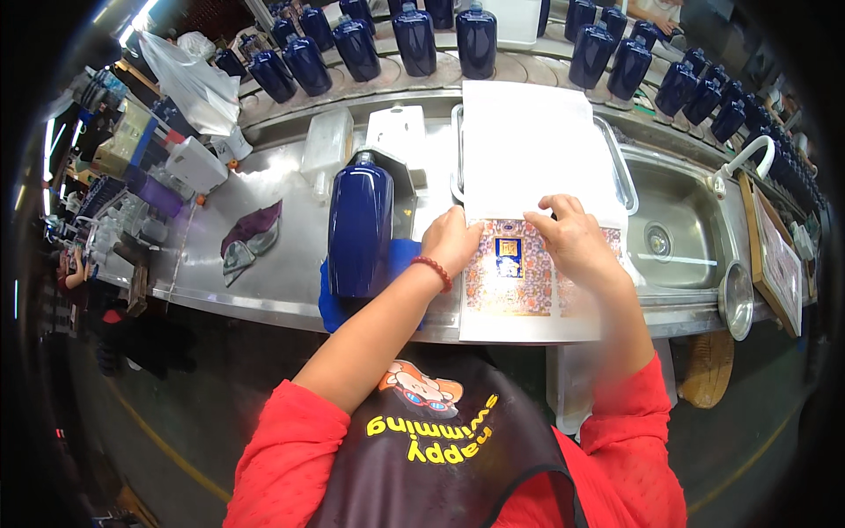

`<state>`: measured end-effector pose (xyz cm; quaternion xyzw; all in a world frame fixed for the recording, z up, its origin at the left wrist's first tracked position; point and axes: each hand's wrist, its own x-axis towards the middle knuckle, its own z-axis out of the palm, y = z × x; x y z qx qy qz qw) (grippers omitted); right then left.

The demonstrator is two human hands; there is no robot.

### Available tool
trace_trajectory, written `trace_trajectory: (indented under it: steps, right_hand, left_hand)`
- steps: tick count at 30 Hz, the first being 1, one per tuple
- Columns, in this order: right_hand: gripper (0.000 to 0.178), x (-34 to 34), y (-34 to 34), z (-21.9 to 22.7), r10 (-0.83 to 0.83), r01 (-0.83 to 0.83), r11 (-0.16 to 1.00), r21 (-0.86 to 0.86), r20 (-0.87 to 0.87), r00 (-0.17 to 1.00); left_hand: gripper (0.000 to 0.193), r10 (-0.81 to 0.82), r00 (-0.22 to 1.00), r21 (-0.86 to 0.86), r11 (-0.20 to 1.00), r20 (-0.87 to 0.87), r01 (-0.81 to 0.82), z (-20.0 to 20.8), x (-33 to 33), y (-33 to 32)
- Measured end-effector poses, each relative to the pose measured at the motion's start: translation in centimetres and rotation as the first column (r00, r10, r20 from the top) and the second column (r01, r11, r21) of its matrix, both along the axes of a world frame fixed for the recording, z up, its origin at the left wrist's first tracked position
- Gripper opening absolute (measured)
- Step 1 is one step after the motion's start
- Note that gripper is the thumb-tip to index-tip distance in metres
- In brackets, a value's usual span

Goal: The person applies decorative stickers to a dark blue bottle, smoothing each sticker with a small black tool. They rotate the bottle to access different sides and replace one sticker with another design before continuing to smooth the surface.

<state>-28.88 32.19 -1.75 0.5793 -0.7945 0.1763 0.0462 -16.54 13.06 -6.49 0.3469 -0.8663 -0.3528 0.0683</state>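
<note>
We note the left hand (451, 242) half-curled, fingertips at the left side of the patterned sheet (512, 295); the right hand (576, 242) is bent, thumb and forefinger close together over the print. We cannot tell whether either grips paper. Sheet lies flat on the counter (295, 260), left of the sink (678, 189), under both hands; its visible print runs longest crosswise, sinkward.

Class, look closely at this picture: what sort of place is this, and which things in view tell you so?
Probably a factory or workshop handling bottles. Rows of matching dark-blue bottles stand along a curved track, a steel bench has a sink, and a patterned sheet lies there.
</note>
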Motion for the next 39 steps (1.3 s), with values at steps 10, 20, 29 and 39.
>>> trace_trajectory:
  steps: [10, 20, 29, 39]
  right_hand:
    - [0.038, 0.4, -0.6, 0.2, 0.030, -0.022, 0.996, -0.090, 0.088, 0.996]
    - [0.029, -1.7, -1.5, 2.3, 0.266, -0.216, 0.964, -0.158, 0.495, 0.827]
    - [0.021, -7.1, -5.4, 3.0, 0.281, -0.121, 0.955, -0.269, 0.699, 0.658]
    - [0.029, -17.7, -12.7, -7.7, -0.583, 0.591, 0.796, 0.133, -0.100, 0.807]
  left_hand:
    - [0.006, -0.221, 0.974, -0.633, 0.747, 0.052, 0.203, 2.3, 2.5, 2.0]
    - [0.011, -0.473, 0.844, -0.700, 0.691, -0.252, 0.179, 7.9, 5.1, 3.2]
    - [0.014, -0.334, 0.811, -0.320, 0.928, -0.481, 0.192, 9.9, 4.7, -0.4]
    - [0.067, -0.446, 0.886, -0.524, 0.789, -0.131, 0.320, 10.7, 19.3, -4.8]
